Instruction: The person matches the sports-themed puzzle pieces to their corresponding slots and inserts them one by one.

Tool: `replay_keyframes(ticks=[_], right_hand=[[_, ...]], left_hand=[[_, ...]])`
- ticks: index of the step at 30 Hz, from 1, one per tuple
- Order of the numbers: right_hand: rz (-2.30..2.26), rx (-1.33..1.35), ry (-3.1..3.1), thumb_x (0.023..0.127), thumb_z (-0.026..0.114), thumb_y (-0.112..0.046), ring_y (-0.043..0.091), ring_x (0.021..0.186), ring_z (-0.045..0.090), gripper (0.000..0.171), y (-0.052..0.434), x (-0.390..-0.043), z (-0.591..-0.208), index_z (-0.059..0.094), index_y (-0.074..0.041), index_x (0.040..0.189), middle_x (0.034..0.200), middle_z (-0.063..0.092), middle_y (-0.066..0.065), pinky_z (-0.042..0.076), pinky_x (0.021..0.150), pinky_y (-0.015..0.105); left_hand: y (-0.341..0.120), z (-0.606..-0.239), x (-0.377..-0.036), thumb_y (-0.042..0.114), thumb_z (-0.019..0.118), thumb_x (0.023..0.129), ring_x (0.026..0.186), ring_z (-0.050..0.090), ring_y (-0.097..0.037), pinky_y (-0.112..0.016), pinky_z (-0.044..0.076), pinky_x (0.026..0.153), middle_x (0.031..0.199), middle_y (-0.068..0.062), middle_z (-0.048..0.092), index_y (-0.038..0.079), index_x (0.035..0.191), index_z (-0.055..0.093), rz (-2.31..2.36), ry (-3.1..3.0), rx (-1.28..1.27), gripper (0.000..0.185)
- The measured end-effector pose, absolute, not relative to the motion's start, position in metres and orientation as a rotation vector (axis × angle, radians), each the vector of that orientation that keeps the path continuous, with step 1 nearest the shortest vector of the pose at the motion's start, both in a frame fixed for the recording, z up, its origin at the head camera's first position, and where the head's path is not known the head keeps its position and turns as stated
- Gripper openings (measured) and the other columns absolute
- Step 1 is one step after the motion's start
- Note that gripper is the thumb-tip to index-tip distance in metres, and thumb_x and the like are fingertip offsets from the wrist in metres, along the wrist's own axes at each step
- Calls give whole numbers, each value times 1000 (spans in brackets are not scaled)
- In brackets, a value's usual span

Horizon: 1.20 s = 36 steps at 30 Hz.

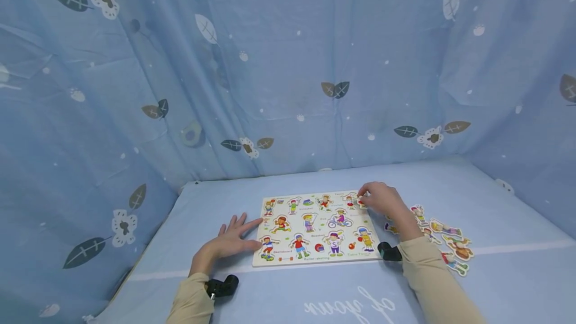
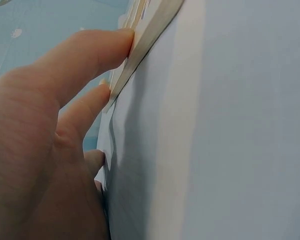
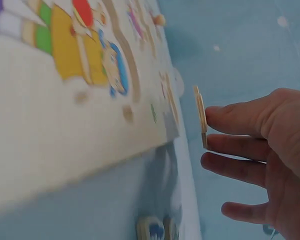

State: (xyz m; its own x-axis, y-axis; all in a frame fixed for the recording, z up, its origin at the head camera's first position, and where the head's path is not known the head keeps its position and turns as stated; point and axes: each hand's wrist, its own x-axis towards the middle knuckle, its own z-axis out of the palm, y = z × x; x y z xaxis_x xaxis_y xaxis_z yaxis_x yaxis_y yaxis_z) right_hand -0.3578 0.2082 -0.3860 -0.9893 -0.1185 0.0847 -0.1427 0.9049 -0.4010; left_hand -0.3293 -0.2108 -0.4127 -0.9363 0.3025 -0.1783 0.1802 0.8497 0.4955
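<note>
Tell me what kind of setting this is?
Likely a staged tabletop recording booth, not a lived-in room. A flat surface under a light blue sheet is walled in by leaf-print blue curtains. On it: a wooden puzzle board with loose puzzle pieces beside it.

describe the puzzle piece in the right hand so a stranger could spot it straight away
On the blue cloth lies a pale puzzle board of sport figures. At its far right corner the right hand pinches one thin wooden piece. Unlike the loose pieces lying flat right of the board, it is lifted off the surface.
</note>
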Motion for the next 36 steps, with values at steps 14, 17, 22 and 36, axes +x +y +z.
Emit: replay_keyframes(ticks=[14, 17, 22, 36], right_hand=[[889, 327, -3172, 80, 68, -4, 31, 108, 55, 43, 196, -351, -388, 68, -4, 124, 128, 62, 19, 46, 97, 54], [934, 340, -3179, 77, 68, -3, 32, 107, 55, 49, 198, -348, -386, 67, -4, 126, 129, 61, 21, 46, 98, 55], [976, 306, -3163, 78, 70, -4, 37, 114, 55, 48, 198, -349, -387, 67, -5, 126, 132, 59, 23, 44, 100, 58], [943, 235, -3174, 83, 72, -10, 50, 131, 43, 47, 198, -356, -393, 66, -7, 129, 141, 51, 27, 41, 104, 60]], left_hand=[[-208, -411, -327, 56, 69, 79, 150, -2, -47, -66, -2, 117, 163, -24, 12, 24, 151, 42, 698, 2799, 378, 83], [-208, -412, -327, 55, 69, 79, 150, -2, -47, -66, -2, 117, 163, -24, 12, 24, 151, 43, 706, 2800, 375, 83], [-209, -415, -327, 56, 70, 78, 150, -2, -47, -67, -2, 117, 163, -23, 12, 24, 151, 43, 723, 2808, 371, 83], [-208, -411, -325, 55, 70, 79, 150, -2, -47, -67, -1, 117, 163, -24, 13, 25, 151, 43, 701, 2803, 351, 83]])
